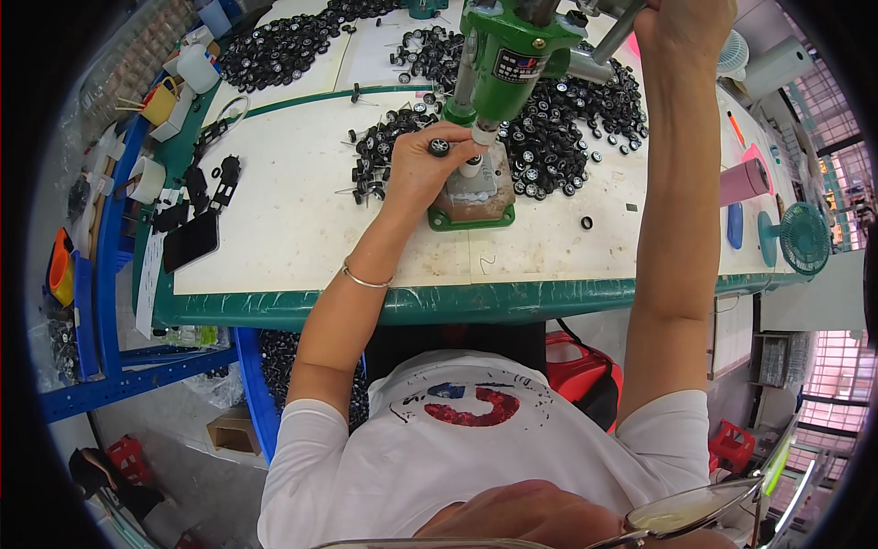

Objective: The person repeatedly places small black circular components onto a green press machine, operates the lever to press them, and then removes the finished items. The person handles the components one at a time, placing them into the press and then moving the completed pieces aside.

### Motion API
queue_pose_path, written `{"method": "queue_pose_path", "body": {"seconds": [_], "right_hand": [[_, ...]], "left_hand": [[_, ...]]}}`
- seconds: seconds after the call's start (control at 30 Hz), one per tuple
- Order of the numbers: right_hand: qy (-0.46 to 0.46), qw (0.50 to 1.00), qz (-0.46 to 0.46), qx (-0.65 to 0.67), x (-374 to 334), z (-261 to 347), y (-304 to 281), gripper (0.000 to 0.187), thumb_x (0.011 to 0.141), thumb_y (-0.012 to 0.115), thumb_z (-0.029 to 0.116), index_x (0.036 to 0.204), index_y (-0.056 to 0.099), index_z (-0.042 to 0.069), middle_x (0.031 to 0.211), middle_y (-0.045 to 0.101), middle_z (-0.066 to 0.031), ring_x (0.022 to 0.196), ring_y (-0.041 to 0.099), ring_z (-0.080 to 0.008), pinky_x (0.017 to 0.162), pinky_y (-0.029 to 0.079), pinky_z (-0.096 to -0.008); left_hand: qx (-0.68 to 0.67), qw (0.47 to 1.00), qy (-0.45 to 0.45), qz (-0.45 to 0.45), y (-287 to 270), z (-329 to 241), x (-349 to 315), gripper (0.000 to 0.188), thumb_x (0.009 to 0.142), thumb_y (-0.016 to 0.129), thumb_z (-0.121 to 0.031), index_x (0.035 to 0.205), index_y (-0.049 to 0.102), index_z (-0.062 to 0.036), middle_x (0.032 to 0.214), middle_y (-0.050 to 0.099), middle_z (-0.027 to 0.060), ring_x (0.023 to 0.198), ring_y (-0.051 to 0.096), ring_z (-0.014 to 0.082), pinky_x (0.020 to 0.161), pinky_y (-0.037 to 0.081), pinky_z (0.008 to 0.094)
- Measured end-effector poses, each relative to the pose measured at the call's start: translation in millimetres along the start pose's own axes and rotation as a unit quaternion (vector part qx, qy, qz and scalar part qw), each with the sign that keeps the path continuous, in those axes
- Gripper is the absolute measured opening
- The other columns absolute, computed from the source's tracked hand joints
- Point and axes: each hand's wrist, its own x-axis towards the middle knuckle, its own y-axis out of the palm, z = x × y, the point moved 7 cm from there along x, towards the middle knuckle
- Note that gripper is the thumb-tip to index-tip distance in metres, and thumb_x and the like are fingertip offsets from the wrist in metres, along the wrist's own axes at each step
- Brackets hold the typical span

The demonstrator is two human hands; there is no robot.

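Observation:
A green hand press (498,87) stands on the table, its ram pointing down at a metal block on the base (471,218). My left hand (422,172) is closed at the ram's tip, just above a small white fixture (470,168). A small black toy wheel (439,147) with a silver hub sits between its fingers; thumb and fingertips meet beside the ram, and whatever else they pinch there is hidden. Raised at the upper right, my right hand (681,32) is wrapped round the end of the press's metal lever (618,38).
Piles of black wheels (549,137) surround the press, some with thin axles. Another heap (274,55) lies far left. A phone (192,242) and black plastic parts (225,181) are at the left. Along the right edge are a pink tumbler (744,182) and green fan (805,238).

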Motion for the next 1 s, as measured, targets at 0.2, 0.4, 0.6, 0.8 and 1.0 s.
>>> {"method": "queue_pose_path", "body": {"seconds": [0.2, 0.4, 0.6, 0.8, 1.0], "right_hand": [[0.198, 0.916, 0.146, 0.317, 28, -41, -29, 0.028, 0.093, 0.058, 0.026, 0.072, 0.043, 0.014, 0.054, 0.028, 0.0090, 0.039, 0.022, -0.0024, 0.034, 0.015, -0.0204], [-0.064, 0.997, 0.041, 0.019, -10, 10, -1, 0.030, 0.092, 0.058, 0.024, 0.069, 0.041, 0.015, 0.053, 0.027, 0.0093, 0.040, 0.021, -0.0022, 0.034, 0.015, -0.0203], [-0.128, 0.987, 0.032, 0.086, -52, 38, 0, 0.036, 0.094, 0.055, 0.026, 0.065, 0.036, 0.016, 0.052, 0.025, 0.0076, 0.040, 0.016, -0.0038, 0.036, 0.014, -0.0226], [-0.193, 0.980, 0.013, 0.036, -53, 37, -6, 0.038, 0.093, 0.053, 0.021, 0.062, 0.033, 0.014, 0.051, 0.024, 0.0053, 0.040, 0.016, -0.0052, 0.036, 0.014, -0.0241], [-0.166, 0.980, 0.078, 0.077, -50, 35, -1, 0.040, 0.093, 0.052, 0.020, 0.060, 0.031, 0.015, 0.051, 0.022, 0.0059, 0.040, 0.016, -0.0053, 0.036, 0.014, -0.0246]], "left_hand": [[0.024, 0.999, 0.023, 0.010, 3, -3, 2, 0.013, 0.077, 0.075, -0.006, 0.089, 0.074, -0.0007, 0.087, 0.071, 0.0032, 0.076, 0.062, 0.0085, 0.071, 0.049, 0.0232], [0.033, 0.999, 0.031, 0.000, -1, -1, -3, 0.012, 0.078, 0.075, -0.006, 0.088, 0.074, -0.0009, 0.086, 0.071, 0.0037, 0.078, 0.063, 0.0089, 0.073, 0.048, 0.0226], [0.027, 0.999, -0.013, 0.010, 0, 5, -4, 0.015, 0.077, 0.076, -0.008, 0.090, 0.074, -0.0018, 0.086, 0.070, 0.0026, 0.076, 0.062, 0.0077, 0.070, 0.049, 0.0227], [0.024, 0.995, -0.099, -0.001, 3, 0, -2, 0.023, 0.077, 0.077, -0.010, 0.099, 0.073, -0.0035, 0.086, 0.069, 0.0021, 0.075, 0.061, 0.0070, 0.068, 0.051, 0.0224], [0.027, 0.994, -0.106, -0.006, 1, -2, -5, 0.027, 0.077, 0.077, -0.011, 0.102, 0.072, -0.0033, 0.086, 0.068, 0.0017, 0.076, 0.061, 0.0071, 0.069, 0.051, 0.0230]]}}
